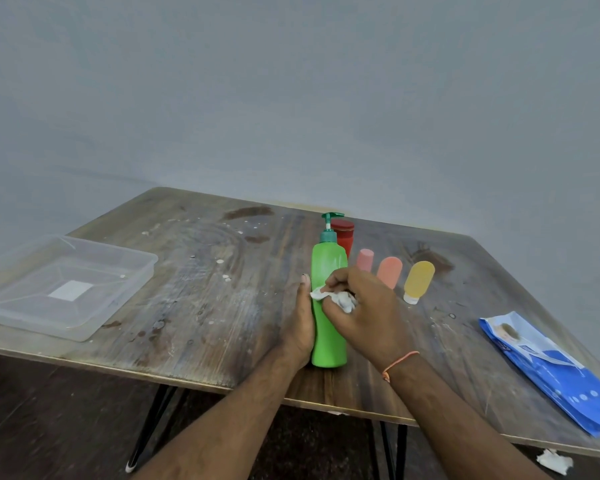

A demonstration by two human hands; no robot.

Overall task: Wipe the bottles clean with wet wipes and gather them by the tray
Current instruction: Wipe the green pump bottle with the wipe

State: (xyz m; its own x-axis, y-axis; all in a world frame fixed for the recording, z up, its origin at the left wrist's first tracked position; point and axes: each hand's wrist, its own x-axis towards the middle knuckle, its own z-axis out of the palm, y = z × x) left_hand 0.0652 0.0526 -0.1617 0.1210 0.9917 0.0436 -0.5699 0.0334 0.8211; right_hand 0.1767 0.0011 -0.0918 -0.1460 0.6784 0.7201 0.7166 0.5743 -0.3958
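A tall green pump bottle stands near the table's front edge. My left hand grips its left side, thumb up along the body. A crumpled white wet wipe is pinched in my right hand and pressed against the bottle's front. Behind the green bottle stands a red bottle. To the right are a pink bottle, an orange bottle and a yellow bottle. A clear plastic tray sits at the table's left.
A blue pack of wet wipes lies at the table's right front edge. A used white wipe lies on the floor below it. The wooden table is stained, and a grey wall runs behind it.
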